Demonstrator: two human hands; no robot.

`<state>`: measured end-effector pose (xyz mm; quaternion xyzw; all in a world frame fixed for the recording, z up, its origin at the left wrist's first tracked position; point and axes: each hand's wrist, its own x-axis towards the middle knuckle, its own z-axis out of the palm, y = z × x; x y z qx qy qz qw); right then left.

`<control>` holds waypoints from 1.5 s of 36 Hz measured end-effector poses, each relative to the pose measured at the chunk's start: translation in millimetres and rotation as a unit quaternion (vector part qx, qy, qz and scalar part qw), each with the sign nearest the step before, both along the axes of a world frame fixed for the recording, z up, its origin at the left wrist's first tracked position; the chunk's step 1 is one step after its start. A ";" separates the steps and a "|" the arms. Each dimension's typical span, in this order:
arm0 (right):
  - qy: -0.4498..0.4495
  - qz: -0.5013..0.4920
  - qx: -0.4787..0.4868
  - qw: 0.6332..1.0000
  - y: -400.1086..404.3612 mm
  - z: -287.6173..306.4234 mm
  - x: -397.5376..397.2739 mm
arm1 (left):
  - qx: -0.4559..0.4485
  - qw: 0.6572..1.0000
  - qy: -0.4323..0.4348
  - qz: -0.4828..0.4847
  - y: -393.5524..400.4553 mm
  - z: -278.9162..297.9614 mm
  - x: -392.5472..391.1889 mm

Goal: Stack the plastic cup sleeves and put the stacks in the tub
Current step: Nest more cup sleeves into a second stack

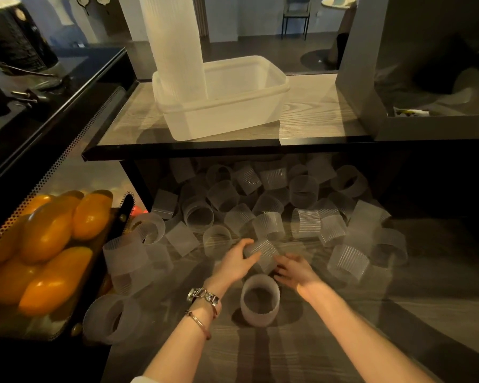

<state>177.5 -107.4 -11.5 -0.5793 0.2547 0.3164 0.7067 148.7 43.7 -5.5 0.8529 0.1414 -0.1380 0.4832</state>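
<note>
Sleeve pickup, low shelf, below the tub [221, 106].

I hold one ribbed sleeve [260, 254] in my left hand [237, 262], fingers curled round it. My right hand [295, 272], fingers relaxed, touches its near side. The upright sleeve [260, 302] stands just nearer me, axis vertical.

Tall sleeve stack [174, 45] cropped above

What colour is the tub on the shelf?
Translucent white tub, seen in the head view.
</note>
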 end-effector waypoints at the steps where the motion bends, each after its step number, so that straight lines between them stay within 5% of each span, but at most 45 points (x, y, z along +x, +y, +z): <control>1: -0.003 -0.004 0.003 1.000 -0.8 -0.3 0.1 | -0.001 1.000 -0.005 0.006 0.1 0.0 -0.8; 12: -0.164 0.051 -0.024 0.985 -8.7 27.0 -6.6 | -0.040 0.995 -0.087 0.042 4.3 9.5 -16.0; 25: -0.354 0.178 -0.098 0.913 -24.5 72.3 -32.5 | -0.074 0.978 -0.185 0.062 -7.2 48.3 -67.5; 43: -0.379 0.229 -0.135 0.886 -41.9 48.8 -70.5 | -0.143 0.971 -0.159 0.108 -27.2 18.3 -114.6; 54: -0.328 0.237 -0.159 0.900 -38.6 17.2 -78.2 | -0.131 0.976 -0.129 0.117 -34.6 -4.0 -116.0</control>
